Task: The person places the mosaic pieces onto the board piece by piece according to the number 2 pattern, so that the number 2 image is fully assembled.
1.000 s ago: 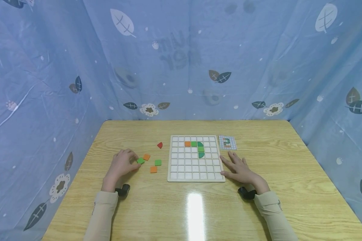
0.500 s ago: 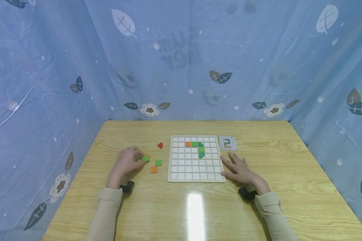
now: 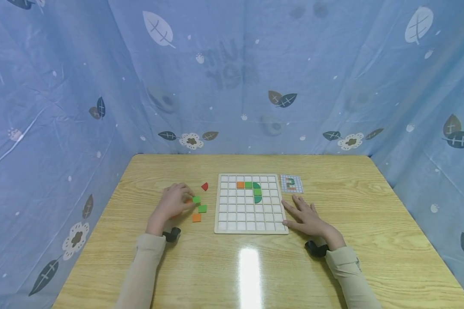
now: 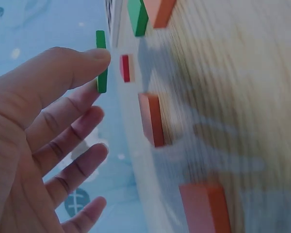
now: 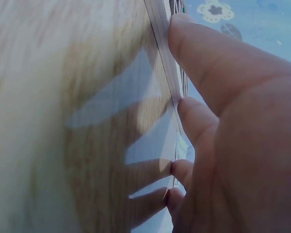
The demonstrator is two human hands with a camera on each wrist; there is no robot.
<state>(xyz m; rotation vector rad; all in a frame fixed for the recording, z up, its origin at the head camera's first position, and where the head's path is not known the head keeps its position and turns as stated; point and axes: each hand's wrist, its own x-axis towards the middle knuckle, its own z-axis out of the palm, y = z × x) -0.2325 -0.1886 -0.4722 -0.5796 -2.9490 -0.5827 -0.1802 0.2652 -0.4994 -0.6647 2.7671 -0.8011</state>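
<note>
While a strip of wood parts the loose tiles from the left rim of the board (image 3: 251, 232), a far wider stretch of table (image 3: 193, 270) reaches from the board's near rim toward the person. The table's far edge runs along the blue curtain (image 3: 232, 64); a picture card (image 3: 291, 183) lies just beside the board's upper right corner.

The left hand (image 3: 172, 201) pinches a green tile (image 3: 196, 199) between thumb and forefinger, raised off the wood, left of the board. Its face turns upward in the head view; in the left wrist view it stands edge-on, that thin side's long axis nearly upright, roughly in line with the tabletop. Near it lie a second green piece (image 3: 203, 208), an orange square (image 3: 196, 218) and a red wedge (image 3: 205, 186).

The right hand (image 3: 307, 218), fingers spread and grasping nothing, touches the board's right rim.
</note>
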